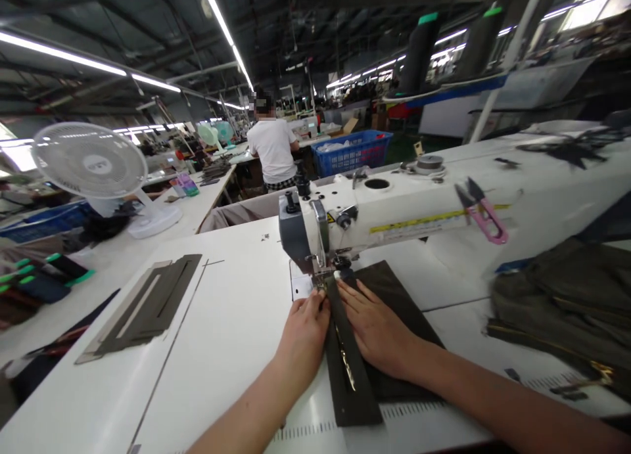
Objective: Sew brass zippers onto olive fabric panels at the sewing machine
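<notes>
A white sewing machine (394,211) stands on a white table (231,309). Under its presser foot (323,276) lies a dark olive fabric piece (389,290) with a long zipper strip (348,368) running toward me. My left hand (303,332) rests on the strip's left edge, fingers bunched and pressed down close to the foot. My right hand (377,326) lies flat on the fabric to the right of the zipper, fingers stretched toward the needle.
Pink thread snips (486,214) sit on the machine arm. Flat grey pattern pieces (148,306) lie at the left. A heap of olive garments (562,309) is at the right. A white fan (96,168) stands behind, and a person in a white shirt (272,148) sits farther back.
</notes>
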The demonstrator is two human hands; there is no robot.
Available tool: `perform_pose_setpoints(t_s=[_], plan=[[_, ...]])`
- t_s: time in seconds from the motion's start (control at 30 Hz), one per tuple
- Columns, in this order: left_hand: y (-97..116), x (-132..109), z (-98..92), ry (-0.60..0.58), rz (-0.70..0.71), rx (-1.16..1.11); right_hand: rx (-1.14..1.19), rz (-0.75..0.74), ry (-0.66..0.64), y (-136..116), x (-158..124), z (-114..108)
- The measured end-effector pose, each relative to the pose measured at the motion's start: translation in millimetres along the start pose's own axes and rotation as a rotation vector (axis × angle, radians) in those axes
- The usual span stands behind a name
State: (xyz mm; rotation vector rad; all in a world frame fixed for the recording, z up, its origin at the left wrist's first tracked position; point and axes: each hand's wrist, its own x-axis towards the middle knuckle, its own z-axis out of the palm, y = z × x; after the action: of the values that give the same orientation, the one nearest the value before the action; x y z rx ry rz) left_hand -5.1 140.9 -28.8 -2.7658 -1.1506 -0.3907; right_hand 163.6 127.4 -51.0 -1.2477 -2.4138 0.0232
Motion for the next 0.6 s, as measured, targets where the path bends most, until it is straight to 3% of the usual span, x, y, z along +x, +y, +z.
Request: perform_pose_setpoints(t_s=[0.33, 0.47, 0.6], plan=[[-9.8, 8.4, 4.0, 0.014, -0.06, -0.044, 0.083, 0.012, -0.012, 5.6, 12.7, -11.7], [-9.3, 7.5, 3.0, 0.043, -0.093, -0.09, 0.145, -0.04, 0.007, -8.9, -9.6, -24.4], [-11.9, 6.1, 3.1, 0.089, -0.079, -0.154, 0.102, -0.179, 0.079, -29.3, -37.0, -23.3]])
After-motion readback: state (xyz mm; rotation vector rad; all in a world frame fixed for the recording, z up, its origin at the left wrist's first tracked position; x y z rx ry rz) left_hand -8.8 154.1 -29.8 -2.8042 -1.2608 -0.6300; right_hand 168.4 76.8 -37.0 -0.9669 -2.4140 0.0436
